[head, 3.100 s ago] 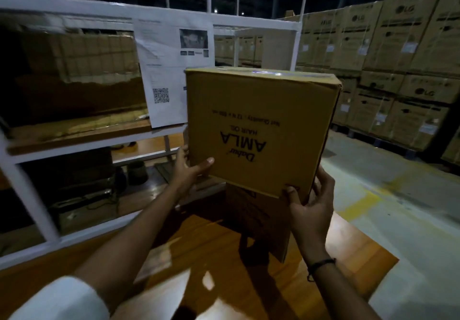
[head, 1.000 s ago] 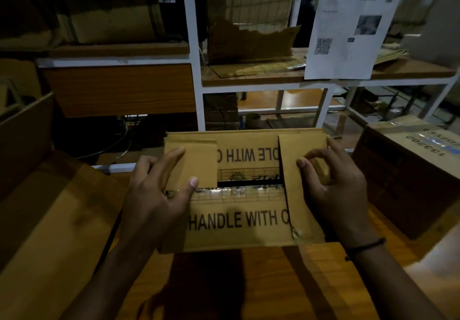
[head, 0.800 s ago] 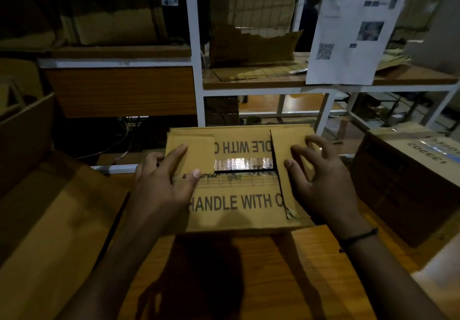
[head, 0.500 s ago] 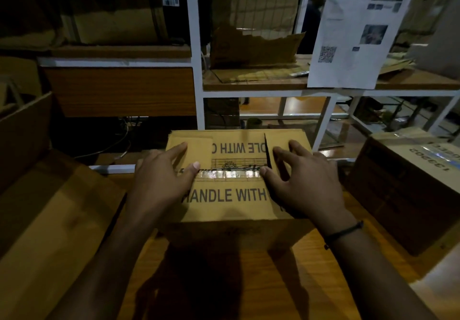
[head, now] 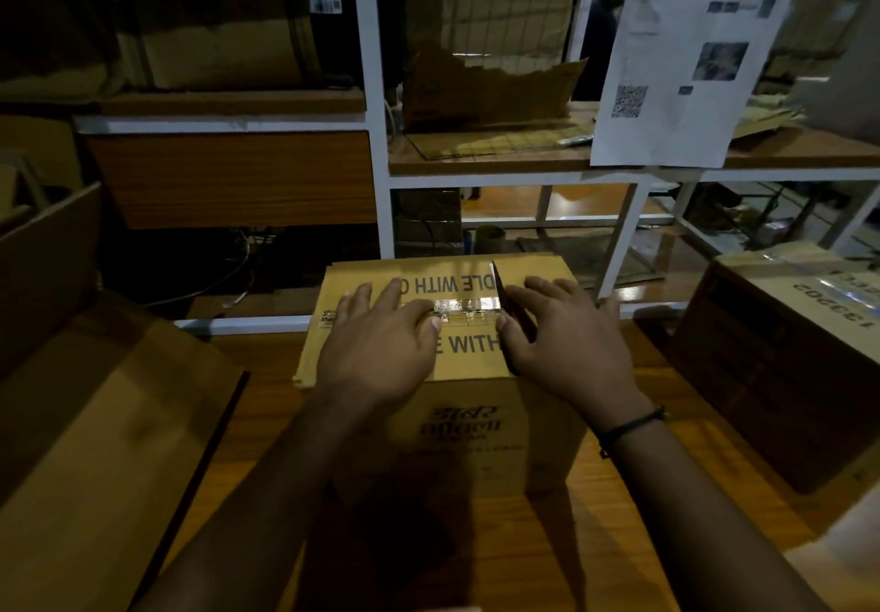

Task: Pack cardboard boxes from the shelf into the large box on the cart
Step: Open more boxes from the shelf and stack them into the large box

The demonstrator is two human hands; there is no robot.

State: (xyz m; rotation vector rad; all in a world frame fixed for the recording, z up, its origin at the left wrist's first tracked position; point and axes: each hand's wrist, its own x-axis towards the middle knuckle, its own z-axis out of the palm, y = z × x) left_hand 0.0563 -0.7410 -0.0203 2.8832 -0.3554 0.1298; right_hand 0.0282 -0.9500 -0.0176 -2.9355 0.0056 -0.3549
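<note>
Cardboard box point(head: 457, 435): sitting directly beneath both hands. Left hand point(head: 381, 349) and right hand point(head: 566, 349), fingers straight, are pressing its top flaps flat. Large box point(head: 95, 421): standing open, left of left hand.

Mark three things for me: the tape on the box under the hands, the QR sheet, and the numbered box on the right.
tape point(head: 469, 308), head view, middle of the shiny strip.
QR sheet point(head: 628, 100), head view, on the QR code.
numbered box point(head: 831, 304), head view, printed digits on its top.
</note>
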